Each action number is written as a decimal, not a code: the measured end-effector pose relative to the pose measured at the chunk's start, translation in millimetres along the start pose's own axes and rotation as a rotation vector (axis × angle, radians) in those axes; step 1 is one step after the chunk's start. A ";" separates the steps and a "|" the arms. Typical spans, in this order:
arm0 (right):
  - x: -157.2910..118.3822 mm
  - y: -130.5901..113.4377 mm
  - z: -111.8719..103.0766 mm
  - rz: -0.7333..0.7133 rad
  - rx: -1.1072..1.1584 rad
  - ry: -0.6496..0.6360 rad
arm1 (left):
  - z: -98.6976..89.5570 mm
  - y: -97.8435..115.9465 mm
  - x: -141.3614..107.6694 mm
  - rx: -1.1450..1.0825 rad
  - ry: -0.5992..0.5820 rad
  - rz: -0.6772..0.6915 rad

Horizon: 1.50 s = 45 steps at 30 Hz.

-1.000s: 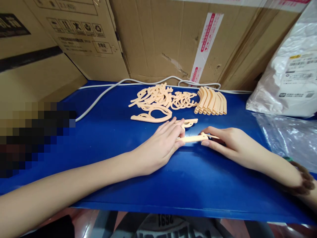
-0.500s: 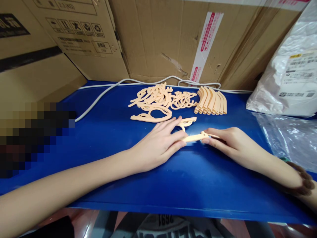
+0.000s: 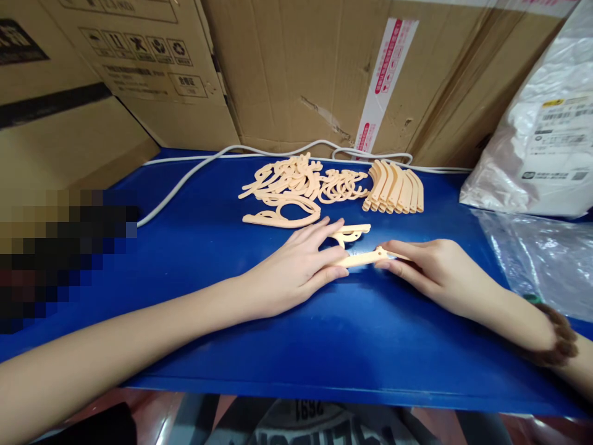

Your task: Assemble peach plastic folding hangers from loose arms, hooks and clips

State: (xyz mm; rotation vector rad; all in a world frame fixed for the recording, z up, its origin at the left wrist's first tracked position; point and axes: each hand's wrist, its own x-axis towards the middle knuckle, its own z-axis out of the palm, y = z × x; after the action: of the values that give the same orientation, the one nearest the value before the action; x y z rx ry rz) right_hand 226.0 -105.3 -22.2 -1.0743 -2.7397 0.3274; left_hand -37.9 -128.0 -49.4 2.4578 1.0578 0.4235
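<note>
Evidently the person's left hand (image 3: 301,272) is clamping the cream strip (image 3: 361,258) between thumb and forefinger, low over the blue table (image 3: 324,358), while its other fingers are lying spread by a curved piece (image 3: 354,231) just behind; the hand is hiding whether the two are joined. The right hand (image 3: 430,266) is pinching a thin piece (image 3: 397,255) at the strip's far end, thumb and forefinger closed on it. That two-sided hold is probably steadying the strip's holed end. Farther back, curved arms (image 3: 396,188) are nesting in a tidy row, while hooks (image 3: 343,185) and a jumbled pile (image 3: 287,179) are lying looser alongside, apparently sorted by shape and within easy reach.

As for writing, the left cardboard box (image 3: 157,117) is showing "(KG)" up top, handling symbols and a framed "合格证"; its finer print is blurring. Red-and-white tape (image 3: 386,74) is crossing the back box (image 3: 296,68), its characters too small for me. On the white bag (image 3: 504,161), a barcoded label (image 3: 563,133) is facing us illegibly. Upside-down digits are showing on the person's shirt (image 3: 278,426), and I'm not trusting my reading of them.
</note>
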 end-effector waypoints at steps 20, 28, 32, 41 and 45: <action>-5.8 -2.0 7.3 -0.257 -0.684 0.317 | -0.5 1.4 -0.3 0.009 -0.011 -0.006; -4.3 1.7 6.9 -0.363 -0.798 0.382 | -0.5 1.4 -0.2 0.023 -0.033 -0.017; -3.8 0.1 6.3 -0.369 -0.811 0.397 | -0.9 1.8 -0.8 0.026 -0.035 -0.014; -1.6 -1.0 5.4 -0.390 -0.766 0.401 | -2.6 1.8 -1.6 0.042 -0.058 0.001; -3.0 -0.9 5.1 -0.398 -0.770 0.399 | -2.2 2.1 -1.2 0.050 -0.063 0.018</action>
State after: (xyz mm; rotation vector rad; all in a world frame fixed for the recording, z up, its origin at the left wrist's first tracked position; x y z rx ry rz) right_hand 226.3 -108.7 -27.1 -0.5742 -2.6263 -0.9515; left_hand -38.4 -129.6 -46.6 2.5096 1.0329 0.3263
